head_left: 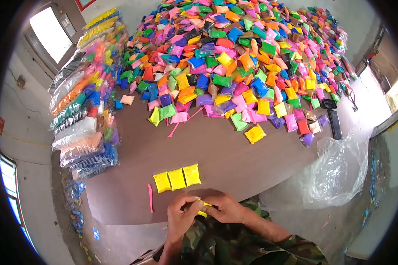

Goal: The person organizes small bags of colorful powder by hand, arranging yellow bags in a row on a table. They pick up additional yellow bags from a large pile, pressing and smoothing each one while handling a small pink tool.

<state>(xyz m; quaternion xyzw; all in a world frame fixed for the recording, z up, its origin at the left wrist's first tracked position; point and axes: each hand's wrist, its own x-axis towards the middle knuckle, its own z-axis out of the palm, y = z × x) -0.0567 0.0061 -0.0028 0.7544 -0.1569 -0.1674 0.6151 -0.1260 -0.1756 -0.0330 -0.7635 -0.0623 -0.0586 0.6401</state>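
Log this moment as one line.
left hand, right hand: fingers on yellow item, partly hidden | table: three yellow packets in a row, pink stick beside | beyond: heap of colored packets

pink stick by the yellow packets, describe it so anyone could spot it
On the brown table, between the heap of coloured packets and the near edge, find the row of three yellow packets. The slim pink stick lies alone left of them, unlike the other pink sticks at the heap's edge.
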